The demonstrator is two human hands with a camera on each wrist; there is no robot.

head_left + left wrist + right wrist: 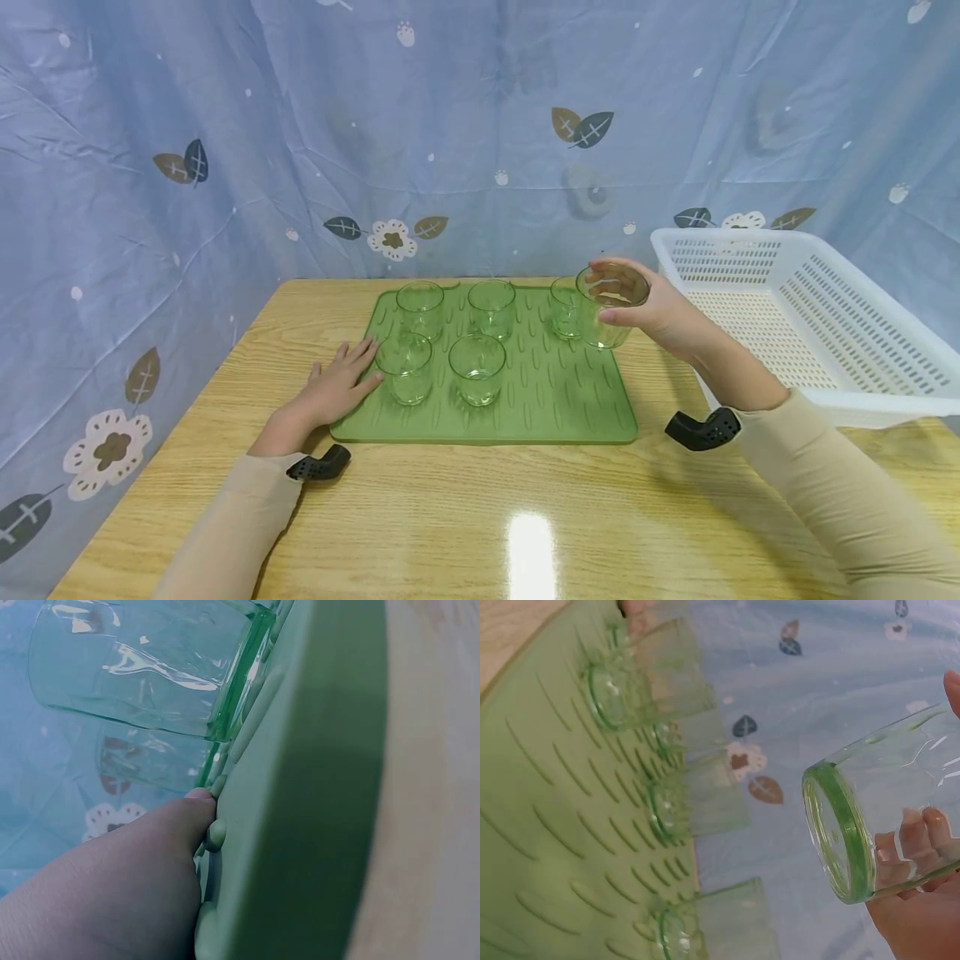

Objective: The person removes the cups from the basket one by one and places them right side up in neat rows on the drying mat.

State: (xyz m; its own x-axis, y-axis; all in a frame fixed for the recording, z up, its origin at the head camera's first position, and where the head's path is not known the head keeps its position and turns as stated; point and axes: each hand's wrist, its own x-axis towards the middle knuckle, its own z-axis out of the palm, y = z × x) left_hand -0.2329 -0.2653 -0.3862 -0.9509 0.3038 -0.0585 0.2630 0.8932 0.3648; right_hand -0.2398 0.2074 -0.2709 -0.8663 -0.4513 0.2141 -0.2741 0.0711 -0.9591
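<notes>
My right hand [660, 315] grips a clear green-tinted glass [606, 333] near its rim, thumb on the near side and fingers round the far side. In the right wrist view that glass [907, 817] hangs above the mat, its thick base clear of it. My left hand [335, 390] lies with spread, straight fingers on the left edge of the green ridged mat [570, 408], its thumb near a front glass [406, 379]. Another glass [478, 379] stands beside that one. Along the back stand three more: the left glass [421, 312], the middle glass [492, 310] and the right glass [564, 312], partly behind the held one.
A white perforated plastic basket [862, 396] stands on the right of the wooden table [420, 517], beside my right forearm. A blue patterned cloth [480, 150] hangs behind the table. Each wrist bears a black band-mounted device, such as the right device [703, 429].
</notes>
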